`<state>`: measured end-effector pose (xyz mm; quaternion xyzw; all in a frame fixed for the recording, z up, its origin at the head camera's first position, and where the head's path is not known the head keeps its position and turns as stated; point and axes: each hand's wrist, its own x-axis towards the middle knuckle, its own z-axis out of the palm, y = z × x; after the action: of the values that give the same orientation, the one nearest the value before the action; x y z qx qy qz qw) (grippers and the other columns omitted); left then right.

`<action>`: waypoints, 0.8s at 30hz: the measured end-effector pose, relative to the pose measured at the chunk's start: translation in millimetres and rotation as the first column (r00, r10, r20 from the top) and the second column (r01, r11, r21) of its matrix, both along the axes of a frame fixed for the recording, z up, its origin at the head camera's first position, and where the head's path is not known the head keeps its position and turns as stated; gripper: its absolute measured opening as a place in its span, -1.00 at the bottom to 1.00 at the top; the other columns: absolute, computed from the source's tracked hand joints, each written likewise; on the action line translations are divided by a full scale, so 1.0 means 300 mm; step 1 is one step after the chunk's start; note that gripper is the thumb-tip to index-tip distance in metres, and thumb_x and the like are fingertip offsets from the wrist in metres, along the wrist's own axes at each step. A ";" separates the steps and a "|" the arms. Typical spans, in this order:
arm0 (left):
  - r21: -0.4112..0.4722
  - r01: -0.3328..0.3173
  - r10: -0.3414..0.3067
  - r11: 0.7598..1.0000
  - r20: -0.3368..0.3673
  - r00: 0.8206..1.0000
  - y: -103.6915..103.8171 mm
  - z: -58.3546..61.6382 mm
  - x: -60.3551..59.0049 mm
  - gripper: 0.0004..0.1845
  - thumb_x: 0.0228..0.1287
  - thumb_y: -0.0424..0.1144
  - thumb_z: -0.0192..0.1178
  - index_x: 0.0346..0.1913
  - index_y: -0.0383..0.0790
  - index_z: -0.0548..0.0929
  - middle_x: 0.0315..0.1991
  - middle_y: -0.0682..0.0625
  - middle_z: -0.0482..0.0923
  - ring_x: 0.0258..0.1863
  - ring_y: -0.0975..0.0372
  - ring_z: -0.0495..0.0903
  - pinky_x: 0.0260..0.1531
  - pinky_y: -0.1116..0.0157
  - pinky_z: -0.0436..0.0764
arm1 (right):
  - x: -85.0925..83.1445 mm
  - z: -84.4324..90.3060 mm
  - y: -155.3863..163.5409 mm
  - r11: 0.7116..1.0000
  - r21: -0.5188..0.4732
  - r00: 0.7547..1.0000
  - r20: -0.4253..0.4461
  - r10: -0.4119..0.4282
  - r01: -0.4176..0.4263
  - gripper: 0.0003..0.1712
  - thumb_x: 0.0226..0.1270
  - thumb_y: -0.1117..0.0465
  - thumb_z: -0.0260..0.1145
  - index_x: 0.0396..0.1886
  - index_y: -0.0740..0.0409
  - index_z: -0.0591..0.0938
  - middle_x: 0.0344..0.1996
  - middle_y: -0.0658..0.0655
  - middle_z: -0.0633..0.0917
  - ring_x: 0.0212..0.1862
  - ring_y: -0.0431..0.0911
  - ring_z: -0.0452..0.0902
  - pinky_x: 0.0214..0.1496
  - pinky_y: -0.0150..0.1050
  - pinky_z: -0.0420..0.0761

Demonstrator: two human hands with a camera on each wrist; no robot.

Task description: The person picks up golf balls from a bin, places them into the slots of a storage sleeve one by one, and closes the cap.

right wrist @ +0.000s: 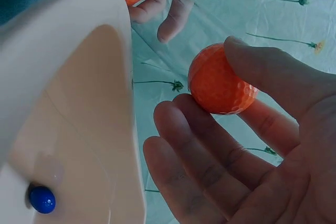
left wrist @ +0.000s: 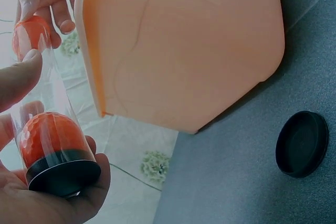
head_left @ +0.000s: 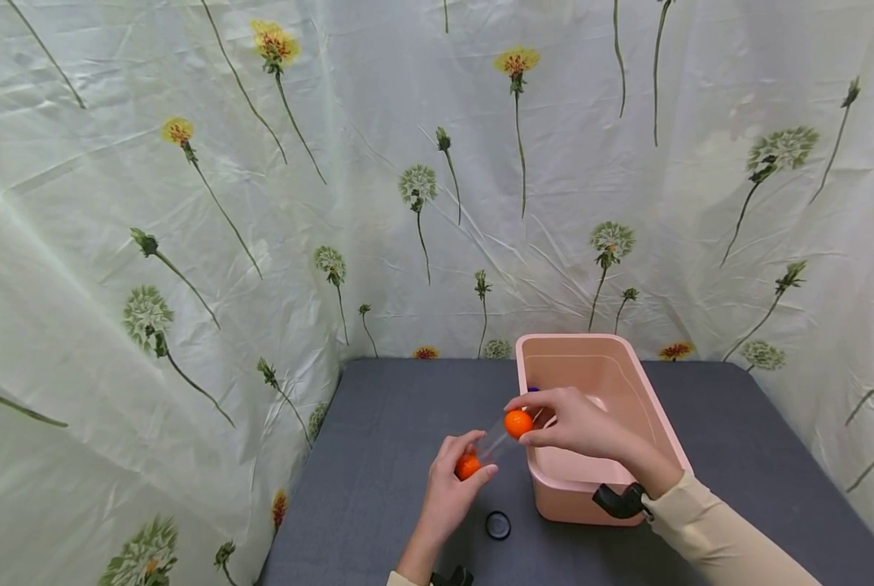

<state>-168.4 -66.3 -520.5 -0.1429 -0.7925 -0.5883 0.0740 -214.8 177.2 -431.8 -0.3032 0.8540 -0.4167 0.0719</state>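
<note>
The clear tube (head_left: 490, 446) is held in the air just left of the pink bin (head_left: 649, 407), its long axis slanting from the black-capped base at lower left up to its mouth at upper right. One orange ball (left wrist: 47, 135) sits at the base. The left hand (head_left: 447, 488) curls round the tube's lower end. The right hand (head_left: 579, 423) pinches a second orange ball (head_left: 517, 423) at the mouth. A black cap (head_left: 498, 525) lies on the grey table (head_left: 378, 456)

Two orange golf balls (head_left: 517, 423) show dimpled skins; one sits in a clear tube (left wrist: 50, 129) with a black base. The bin (head_left: 649, 407) is pale pink, holding a blue ball (right wrist: 42, 199). At the bin's 7 o'clock lies a black cap (head_left: 498, 525) on the dark grey tabletop (head_left: 378, 456). The backdrop cloth (head_left: 188, 203) is pale green, printed with yellow and white dandelions.
</note>
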 end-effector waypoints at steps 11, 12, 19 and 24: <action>0.013 0.011 -0.010 1.000 -0.027 1.000 0.000 0.038 0.025 -0.54 0.19 -0.27 0.47 0.16 -0.12 0.65 -0.14 -0.14 0.50 -0.15 -0.02 0.55 -0.21 0.25 0.62 | 0.005 -0.008 -0.003 0.999 0.030 1.000 0.013 0.014 -0.015 -0.57 0.29 0.05 0.48 0.15 -0.14 0.67 -0.15 -0.07 0.72 -0.23 -0.12 0.67 -0.20 -0.24 0.66; 0.005 0.012 -0.011 1.000 -0.026 1.000 0.000 0.040 0.026 -0.54 0.19 -0.26 0.47 0.16 -0.13 0.64 -0.14 -0.15 0.50 -0.15 -0.02 0.55 -0.20 0.25 0.61 | 0.005 -0.010 -0.002 0.999 0.030 1.000 0.016 0.017 -0.018 -0.57 0.29 0.04 0.48 0.16 -0.13 0.67 -0.17 -0.06 0.73 -0.23 -0.12 0.67 -0.20 -0.25 0.66; -0.019 0.001 -0.002 1.000 -0.028 1.000 -0.004 -0.050 -0.013 -0.50 0.18 -0.20 0.48 0.20 -0.09 0.63 -0.08 -0.06 0.52 -0.14 0.08 0.56 -0.17 0.24 0.61 | 0.006 0.007 0.006 0.999 0.035 1.000 0.016 0.024 -0.025 -0.54 0.32 0.08 0.45 0.21 -0.08 0.64 -0.17 -0.07 0.72 -0.20 -0.14 0.69 -0.15 -0.27 0.66; -0.011 0.010 -0.010 1.000 -0.021 1.000 -0.008 -0.093 -0.033 -0.50 0.19 -0.10 0.48 0.20 0.02 0.63 -0.08 0.02 0.50 -0.13 0.16 0.54 -0.18 0.27 0.61 | -0.008 0.031 0.021 0.999 0.039 1.000 -0.002 0.007 -0.007 -0.56 0.33 0.12 0.44 0.20 -0.12 0.64 -0.16 -0.02 0.72 -0.18 -0.14 0.69 -0.10 -0.26 0.65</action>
<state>-178.2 -68.8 -548.2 -0.1534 -0.7943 -0.5826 0.0786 -217.3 183.4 -422.6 -0.3053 0.8609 -0.3993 0.0786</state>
